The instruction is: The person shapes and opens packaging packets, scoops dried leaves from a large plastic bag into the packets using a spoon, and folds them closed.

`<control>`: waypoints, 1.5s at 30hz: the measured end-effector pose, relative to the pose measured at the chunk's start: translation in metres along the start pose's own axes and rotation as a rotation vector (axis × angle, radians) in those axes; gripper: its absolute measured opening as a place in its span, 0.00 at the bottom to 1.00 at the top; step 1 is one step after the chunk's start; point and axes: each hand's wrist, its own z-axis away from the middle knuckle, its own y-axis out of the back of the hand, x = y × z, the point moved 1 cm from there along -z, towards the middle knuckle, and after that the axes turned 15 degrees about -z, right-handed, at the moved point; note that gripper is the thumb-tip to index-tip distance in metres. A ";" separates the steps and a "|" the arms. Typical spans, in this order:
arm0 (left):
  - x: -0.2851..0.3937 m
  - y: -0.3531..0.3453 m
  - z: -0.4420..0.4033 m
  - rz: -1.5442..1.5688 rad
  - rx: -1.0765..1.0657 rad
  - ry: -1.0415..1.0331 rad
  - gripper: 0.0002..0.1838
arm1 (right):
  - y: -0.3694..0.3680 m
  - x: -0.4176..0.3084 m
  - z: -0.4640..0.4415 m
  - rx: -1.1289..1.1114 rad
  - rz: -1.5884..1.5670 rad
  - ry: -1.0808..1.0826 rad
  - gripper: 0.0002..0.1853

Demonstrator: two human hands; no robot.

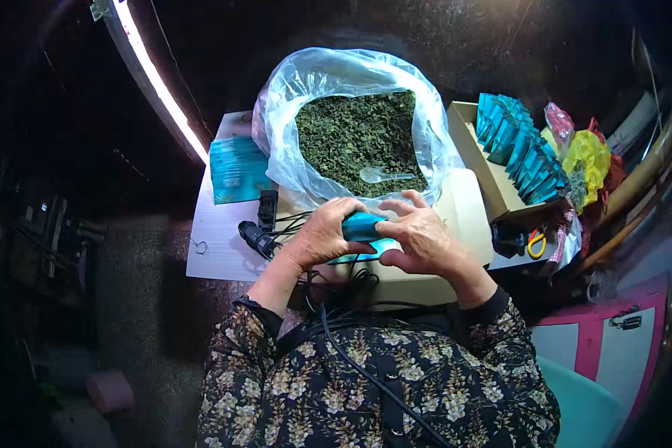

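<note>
One teal packet (361, 227) is between the hands, just in front of the clear plastic bag (444, 142); the left hand (322, 233) has its fingers wrapped around it, while the right hand (424, 237) touches its other end with fingers spread, and whether they pinch it I cannot tell. The work looks well under way: the cardboard box (459, 119) bears a long row of packets (523, 149) that seem finished, whereas the stack of flat packets (239, 170) on the surface (220, 239) seems unused, and plenty of dried leaves (355, 138) lie in the bag. Counted, there is one packet in hand, one bag, one clear plastic spoon (377, 175) on the leaves, one box and one flat stack; the boxed row exceeds a dozen, but overlap prevents an exact count there or in the stack.
</note>
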 end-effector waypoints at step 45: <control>-0.022 0.003 0.021 0.081 0.160 0.149 0.37 | -0.036 0.169 -0.027 0.323 0.354 -0.196 0.05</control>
